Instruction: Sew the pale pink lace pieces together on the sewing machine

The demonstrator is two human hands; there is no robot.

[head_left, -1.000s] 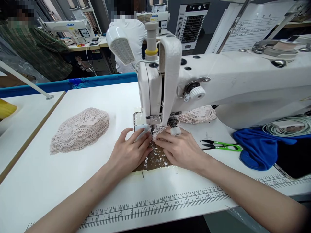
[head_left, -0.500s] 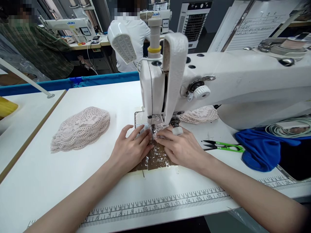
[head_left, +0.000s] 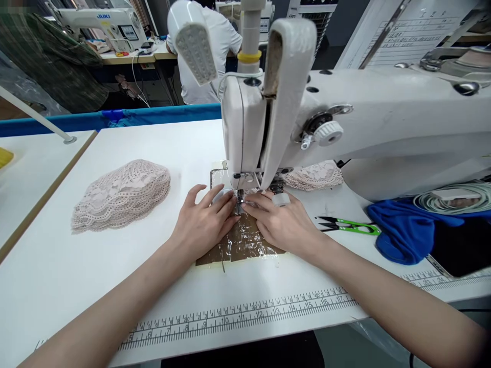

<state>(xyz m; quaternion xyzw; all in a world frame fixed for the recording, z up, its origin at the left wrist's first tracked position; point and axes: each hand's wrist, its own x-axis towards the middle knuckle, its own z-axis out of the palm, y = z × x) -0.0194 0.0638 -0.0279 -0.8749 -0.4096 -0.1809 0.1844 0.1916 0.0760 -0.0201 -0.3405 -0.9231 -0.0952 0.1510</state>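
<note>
My left hand [head_left: 204, 221] lies flat on the sewing machine's bed, its fingers apart and the fingertips just left of the presser foot [head_left: 240, 196]. On the other side of the foot rests my right hand [head_left: 286, 219], palm down with fingers stretched toward the needle area. Little of any lace under the fingertips shows; hands and the sewing machine [head_left: 245, 130] head hide it. A brown plate under clear tape [head_left: 247, 237] lies below both hands. To the left sits a stack of pale pink lace pieces [head_left: 123, 197]; more lace pieces [head_left: 316, 175] lie behind the needle.
Green-handled thread snips [head_left: 353, 226] lie right of my right hand, beside a blue cloth [head_left: 402, 230], a coiled pale tape [head_left: 452, 198] and a black phone-like slab [head_left: 460, 250]. A printed ruler [head_left: 230, 319] runs along the front edge. Two people sit beyond the blue-edged table.
The view has tipped down, so the table sits higher in the picture. Both hands stay beside the presser foot. Lace that showed between my fingertips is now mostly out of sight.
</note>
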